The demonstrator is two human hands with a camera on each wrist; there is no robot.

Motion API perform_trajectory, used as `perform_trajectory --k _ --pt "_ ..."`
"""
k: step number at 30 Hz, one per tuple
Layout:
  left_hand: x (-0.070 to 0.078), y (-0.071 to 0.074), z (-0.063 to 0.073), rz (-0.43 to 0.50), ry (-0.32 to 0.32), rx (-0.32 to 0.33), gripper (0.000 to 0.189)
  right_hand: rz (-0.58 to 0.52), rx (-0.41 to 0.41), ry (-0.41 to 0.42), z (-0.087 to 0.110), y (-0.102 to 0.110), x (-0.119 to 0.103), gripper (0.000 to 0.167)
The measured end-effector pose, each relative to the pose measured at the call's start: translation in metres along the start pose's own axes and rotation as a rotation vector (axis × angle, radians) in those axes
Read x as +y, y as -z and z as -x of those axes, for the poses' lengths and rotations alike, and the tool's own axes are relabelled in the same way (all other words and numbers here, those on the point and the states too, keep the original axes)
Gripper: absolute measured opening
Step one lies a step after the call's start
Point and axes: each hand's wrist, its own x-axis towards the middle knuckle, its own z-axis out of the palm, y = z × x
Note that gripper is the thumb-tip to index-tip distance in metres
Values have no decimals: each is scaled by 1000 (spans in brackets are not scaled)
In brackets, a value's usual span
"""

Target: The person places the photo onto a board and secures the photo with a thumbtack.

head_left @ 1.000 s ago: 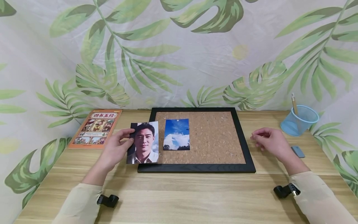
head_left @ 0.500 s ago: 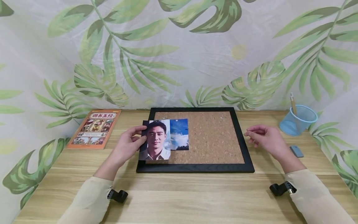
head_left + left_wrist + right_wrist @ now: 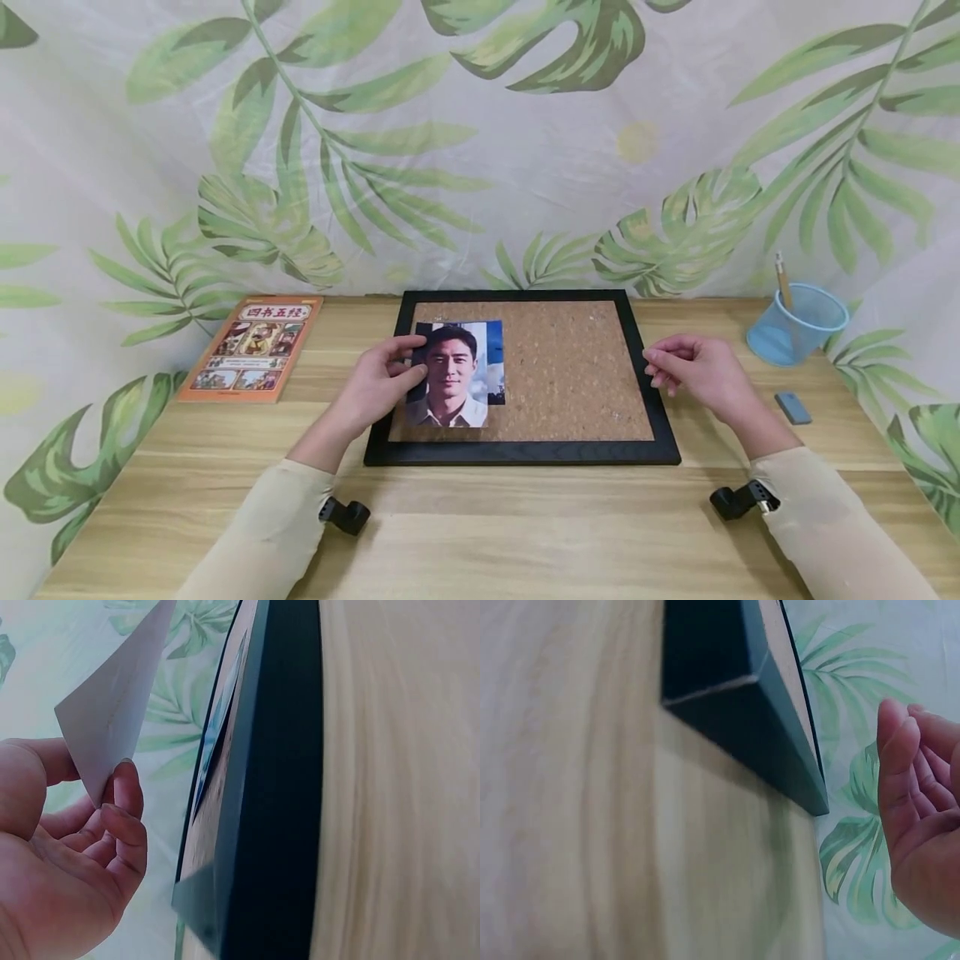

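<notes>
Two hands flank the corkboard (image 3: 570, 358): the left hand (image 3: 378, 379) pinches a portrait (image 3: 448, 379) over its nine o'clock part; the right hand (image 3: 697, 371), at three, has tips together, holding what, if anything, I cannot tell. Only the left wrist view shows the portrait's white back, clear of the board. Beneath lies a sky photo (image 3: 496, 354); farther, toward two o'clock, a blue cup (image 3: 813, 325).

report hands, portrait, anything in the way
Left hand pinches portrait, clear of board. Right hand pinched, nothing visible in it. Possibly in the way: sky photo, partly hidden behind portrait.
</notes>
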Motion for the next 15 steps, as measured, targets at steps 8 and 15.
perform_trajectory --k 8,15 --pt "3 -18 -7 29 -17 -35 47 -26 -56 -17 -8 -10 -13 35" --pt "6 -29 -13 39 -15 -76 53 -56 -78 28 -18 -20 -20 30"
